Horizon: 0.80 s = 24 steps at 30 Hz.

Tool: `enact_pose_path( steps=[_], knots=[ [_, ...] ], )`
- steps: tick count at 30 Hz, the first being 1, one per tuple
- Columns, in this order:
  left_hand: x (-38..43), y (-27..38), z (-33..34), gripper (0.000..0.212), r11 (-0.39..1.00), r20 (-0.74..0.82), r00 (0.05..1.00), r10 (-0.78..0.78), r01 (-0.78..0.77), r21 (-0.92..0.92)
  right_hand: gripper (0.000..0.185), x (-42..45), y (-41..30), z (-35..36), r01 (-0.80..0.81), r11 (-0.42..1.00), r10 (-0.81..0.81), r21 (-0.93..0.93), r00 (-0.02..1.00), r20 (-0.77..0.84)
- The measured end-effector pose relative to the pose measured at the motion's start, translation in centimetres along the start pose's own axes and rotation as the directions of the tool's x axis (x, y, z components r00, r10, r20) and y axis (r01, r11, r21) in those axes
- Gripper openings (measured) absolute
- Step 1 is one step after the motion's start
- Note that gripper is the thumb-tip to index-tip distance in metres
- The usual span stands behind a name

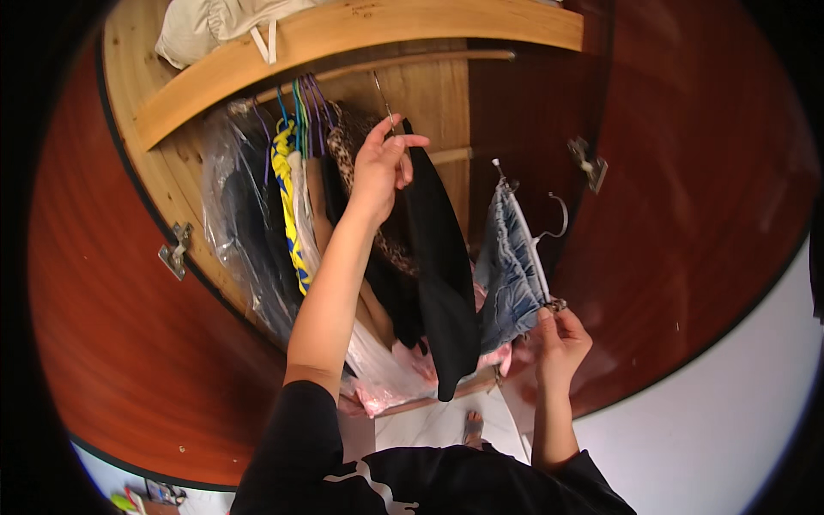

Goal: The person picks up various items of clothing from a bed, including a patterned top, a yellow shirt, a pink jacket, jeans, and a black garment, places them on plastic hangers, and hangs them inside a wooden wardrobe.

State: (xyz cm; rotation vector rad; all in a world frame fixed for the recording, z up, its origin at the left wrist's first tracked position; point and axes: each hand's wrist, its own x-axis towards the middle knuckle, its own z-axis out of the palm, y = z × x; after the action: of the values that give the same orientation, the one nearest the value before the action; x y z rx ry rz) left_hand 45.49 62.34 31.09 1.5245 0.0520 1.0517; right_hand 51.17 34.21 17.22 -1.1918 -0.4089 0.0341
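Observation:
My left hand [385,161] is raised at the hook of a metal hanger [384,96] that hangs from the wardrobe rail [360,66]; its index finger and thumb are near the hook, and a firm grip cannot be made out. Below and right of that hand hangs a long black garment [444,270]. My right hand [561,335] pinches the lower clip end of a white clip hanger [532,248]. Blue denim clothing [508,277] is attached along this hanger, which is tilted steeply, its hook pointing right, off the rail.
Clothes on coloured hangers, among them a yellow and blue garment [286,199] and a plastic-covered one [238,212], fill the rail's left part. Open wardrobe doors [682,212] flank me. A wooden shelf edge [386,26] runs above the rail; pink items [386,393] lie at the bottom.

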Motion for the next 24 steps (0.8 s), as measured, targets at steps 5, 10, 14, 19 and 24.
enact_pose_path(
  steps=[5, 10, 14, 19, 24],
  knots=[
    [9.0, -0.1, -3.9, 0.045, 0.986, -0.166, 0.984, 0.062, -0.035, 0.163, 0.018, 9.5, 3.5, 5.5, -0.010, 0.991, -0.015, 0.133, 0.982, 0.188],
    [12.0, -1.6, -7.7, 0.042, 0.976, -0.334, 0.942, 0.021, 0.053, 0.211, 0.009, 15.7, 3.2, 12.3, 0.054, 0.996, -0.079, 0.078, 0.928, 0.365],
    [13.2, -2.0, -10.2, 0.038, 0.980, -0.444, 0.894, -0.053, 0.131, 0.147, 0.012, 18.1, 2.6, 17.2, 0.134, 0.986, -0.162, 0.099, 0.908, 0.386],
    [13.2, -2.4, -10.2, 0.043, 0.947, -0.454, 0.880, -0.136, 0.250, 0.202, 0.018, 21.4, 2.1, 23.0, 0.359, 0.932, -0.308, -0.055, 0.862, 0.403],
    [11.9, -2.4, -11.1, 0.044, 0.906, -0.407, 0.898, -0.165, 0.302, 0.298, 0.018, 20.5, 2.0, 28.8, 0.378, 0.926, -0.346, -0.006, 0.853, 0.390]
  ],
)
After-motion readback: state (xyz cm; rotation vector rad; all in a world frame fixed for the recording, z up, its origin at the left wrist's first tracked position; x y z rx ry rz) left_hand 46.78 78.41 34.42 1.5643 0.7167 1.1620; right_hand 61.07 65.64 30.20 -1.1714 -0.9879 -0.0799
